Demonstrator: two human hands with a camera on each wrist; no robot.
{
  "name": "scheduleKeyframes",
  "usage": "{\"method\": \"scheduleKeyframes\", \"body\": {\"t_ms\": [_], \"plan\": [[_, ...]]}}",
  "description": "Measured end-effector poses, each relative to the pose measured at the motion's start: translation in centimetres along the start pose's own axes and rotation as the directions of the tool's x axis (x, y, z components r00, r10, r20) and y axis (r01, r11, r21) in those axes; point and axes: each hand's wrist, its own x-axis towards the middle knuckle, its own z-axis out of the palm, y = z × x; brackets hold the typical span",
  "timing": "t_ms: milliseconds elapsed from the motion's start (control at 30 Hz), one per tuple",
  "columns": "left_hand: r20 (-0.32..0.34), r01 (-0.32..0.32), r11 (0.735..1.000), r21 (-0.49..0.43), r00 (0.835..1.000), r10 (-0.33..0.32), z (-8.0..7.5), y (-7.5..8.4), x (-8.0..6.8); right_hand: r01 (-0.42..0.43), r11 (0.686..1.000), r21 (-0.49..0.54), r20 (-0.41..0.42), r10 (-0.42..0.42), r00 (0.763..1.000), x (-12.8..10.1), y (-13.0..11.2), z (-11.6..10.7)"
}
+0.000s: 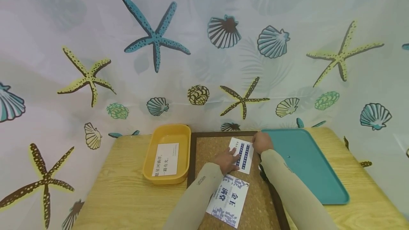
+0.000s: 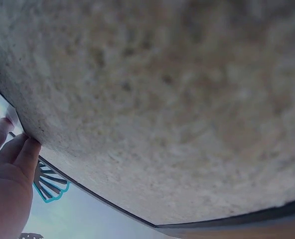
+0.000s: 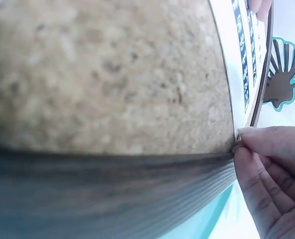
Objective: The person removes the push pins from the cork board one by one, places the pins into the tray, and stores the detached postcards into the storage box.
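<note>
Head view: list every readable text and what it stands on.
"愿星河徜徉", "一路有光": card in the yellow tray; finer print too small.
"金玉满堂": lower card on the corkboard; finer print unreadable.
Upper card: text on blue strips, too blurred.
Sleeves: lettering too small.

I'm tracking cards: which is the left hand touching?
The upper, blue-banded card on the corkboard; the lower card has purple print; the third lies in the yellow tray.
</note>
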Motion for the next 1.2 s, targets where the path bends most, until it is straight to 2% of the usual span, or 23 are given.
{"method": "scheduleKeyframes", "body": {"t_ms": [333, 767, 1200], "plan": [[0.009, -0.018, 1.0, 0.013, 1.0, 0.018, -0.48, -0.03, 0.28, -0.006, 1.0, -0.02, -0.026, 0.006, 1.0, 0.08, -0.41, -0.22], [0.004, -0.006, 0.999, 0.053, 1.0, 0.006, 0.1, -0.06, 0.96, -0.037, 0.999, -0.003, -0.015, 0.036, 0.999, 0.53, -0.22, 0.05], [-0.005, -0.009, 0.998, 0.055, 1.0, 0.009, -0.12, -0.09, 0.56, -0.018, 1.0, -0.025, -0.014, 0.018, 1.0, 0.72, -0.28, 0.28]]}}
